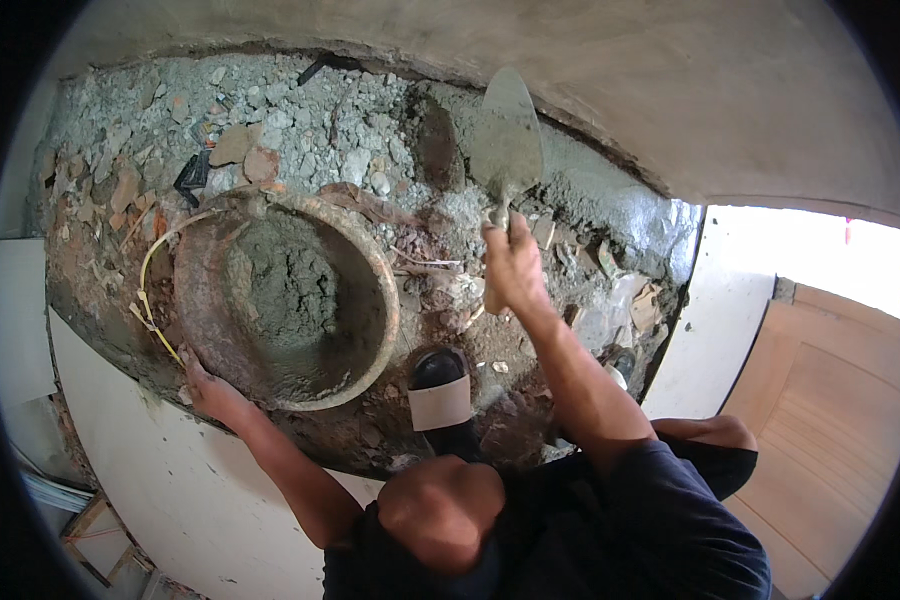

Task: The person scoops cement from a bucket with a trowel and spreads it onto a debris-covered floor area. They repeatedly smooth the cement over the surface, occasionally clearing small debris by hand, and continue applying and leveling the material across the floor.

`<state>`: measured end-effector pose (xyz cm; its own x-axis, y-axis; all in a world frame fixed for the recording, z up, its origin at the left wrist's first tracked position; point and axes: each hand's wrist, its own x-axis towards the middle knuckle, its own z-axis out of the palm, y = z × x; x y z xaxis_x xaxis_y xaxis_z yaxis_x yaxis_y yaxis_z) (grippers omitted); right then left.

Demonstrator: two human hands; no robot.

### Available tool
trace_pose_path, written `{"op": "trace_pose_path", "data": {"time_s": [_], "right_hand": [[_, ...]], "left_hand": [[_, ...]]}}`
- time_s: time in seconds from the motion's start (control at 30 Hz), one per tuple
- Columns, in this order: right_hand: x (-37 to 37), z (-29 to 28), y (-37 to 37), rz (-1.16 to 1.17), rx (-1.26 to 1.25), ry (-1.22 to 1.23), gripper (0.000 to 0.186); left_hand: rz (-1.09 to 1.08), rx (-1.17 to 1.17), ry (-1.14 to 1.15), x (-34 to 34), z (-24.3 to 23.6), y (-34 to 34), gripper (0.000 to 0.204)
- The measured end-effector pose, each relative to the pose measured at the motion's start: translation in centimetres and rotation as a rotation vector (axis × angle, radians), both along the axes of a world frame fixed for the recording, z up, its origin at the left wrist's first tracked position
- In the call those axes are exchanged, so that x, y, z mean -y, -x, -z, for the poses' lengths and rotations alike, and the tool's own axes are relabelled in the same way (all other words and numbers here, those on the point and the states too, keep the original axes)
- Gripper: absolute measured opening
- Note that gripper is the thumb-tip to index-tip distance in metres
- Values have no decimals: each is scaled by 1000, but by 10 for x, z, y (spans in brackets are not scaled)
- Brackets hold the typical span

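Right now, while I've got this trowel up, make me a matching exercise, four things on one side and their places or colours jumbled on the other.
Things:
1. Trowel
2. Mortar
3. Handle
4. Door

Places or colours:
A. Light brown, far right
B. In the right hand
C. Inside the bucket
D. Yellow

Pairs: 1-B, 2-C, 3-D, 4-A

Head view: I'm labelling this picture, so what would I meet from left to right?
Round mud-caked tub of wet grey mortar, black footwear with wide beige band, right hand holding grey metal trowel, pale brown panelled wooden door.
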<state>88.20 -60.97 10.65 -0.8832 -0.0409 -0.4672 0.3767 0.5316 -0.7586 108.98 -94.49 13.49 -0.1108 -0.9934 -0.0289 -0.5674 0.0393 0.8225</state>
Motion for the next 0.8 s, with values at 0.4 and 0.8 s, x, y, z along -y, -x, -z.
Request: {"op": "trace_pose_path", "data": {"time_s": [0.4,0.8], "right_hand": [[37,26,52,-410,261,-248,56],[-62,-22,74,-747,38,-577,46]], "left_hand": [[26,106,65,5,6,-2,45],[-12,57,-10,7,8,-5,45]]}}
